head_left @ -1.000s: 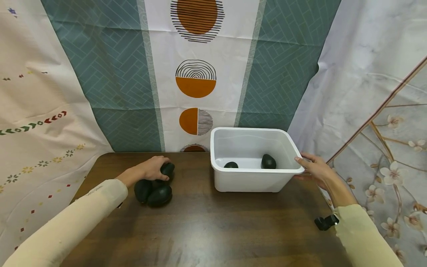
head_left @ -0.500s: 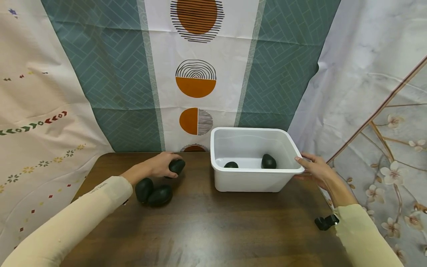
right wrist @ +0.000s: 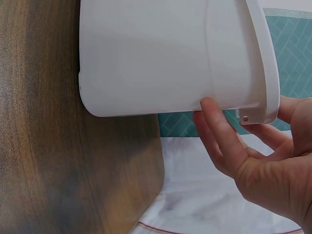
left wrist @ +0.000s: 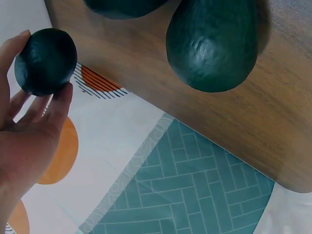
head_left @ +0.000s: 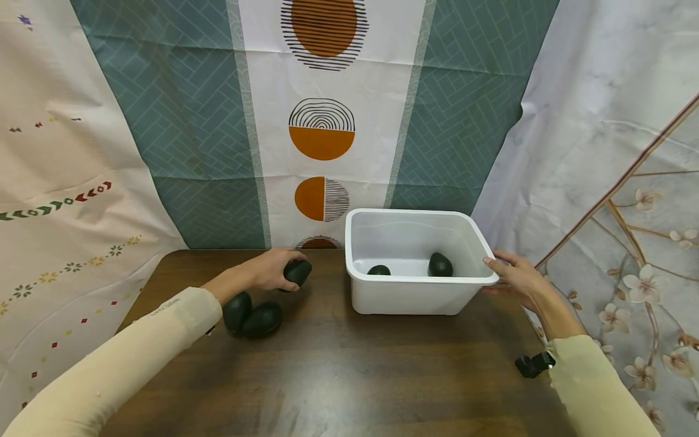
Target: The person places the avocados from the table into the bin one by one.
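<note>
Grips an avocado [head_left: 297, 272] in the left hand [head_left: 271, 270], between two side-by-side avocados [head_left: 262, 320] on the wooden surface [head_left: 349, 364] and a white plastic bin [head_left: 409, 298] containing two more avocados [head_left: 440, 265]. Clasps that bin at its right end with the right hand [head_left: 519, 282], thumb [head_left: 494, 264] on the rim [head_left: 426, 280].

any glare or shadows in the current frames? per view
Head: soft glare on the near part of the brown wood-grain table; left wrist: small highlight on a dark green, pear-shaped fruit on the table; right wrist: shadow on the table alongside the white rectangular plastic bin.
</note>
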Tool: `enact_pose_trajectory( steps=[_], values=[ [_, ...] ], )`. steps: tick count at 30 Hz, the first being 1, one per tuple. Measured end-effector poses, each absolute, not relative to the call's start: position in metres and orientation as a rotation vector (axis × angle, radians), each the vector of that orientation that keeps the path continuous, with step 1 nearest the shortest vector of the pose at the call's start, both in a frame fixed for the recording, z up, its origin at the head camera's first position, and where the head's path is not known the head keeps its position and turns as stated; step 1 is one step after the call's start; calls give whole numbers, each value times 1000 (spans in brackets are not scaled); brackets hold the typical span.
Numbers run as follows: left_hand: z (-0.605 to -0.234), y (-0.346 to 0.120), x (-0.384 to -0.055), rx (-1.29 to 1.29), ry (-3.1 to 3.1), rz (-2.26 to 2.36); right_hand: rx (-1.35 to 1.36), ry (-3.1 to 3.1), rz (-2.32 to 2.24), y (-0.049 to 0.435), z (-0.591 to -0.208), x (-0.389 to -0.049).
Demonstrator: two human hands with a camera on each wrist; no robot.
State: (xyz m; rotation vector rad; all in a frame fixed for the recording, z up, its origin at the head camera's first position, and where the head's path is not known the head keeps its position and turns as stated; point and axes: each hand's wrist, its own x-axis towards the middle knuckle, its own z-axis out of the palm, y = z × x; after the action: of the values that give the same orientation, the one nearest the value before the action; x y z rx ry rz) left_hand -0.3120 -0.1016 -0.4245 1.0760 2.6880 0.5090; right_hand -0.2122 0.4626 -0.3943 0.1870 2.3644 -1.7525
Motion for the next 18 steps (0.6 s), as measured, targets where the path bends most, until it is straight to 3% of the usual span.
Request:
enact_pose_trajectory(
  steps=[18],
  values=[
    [-405,-99,-311,1102,2694,542,181,2343,-1780,464,-396,-213]
  ],
)
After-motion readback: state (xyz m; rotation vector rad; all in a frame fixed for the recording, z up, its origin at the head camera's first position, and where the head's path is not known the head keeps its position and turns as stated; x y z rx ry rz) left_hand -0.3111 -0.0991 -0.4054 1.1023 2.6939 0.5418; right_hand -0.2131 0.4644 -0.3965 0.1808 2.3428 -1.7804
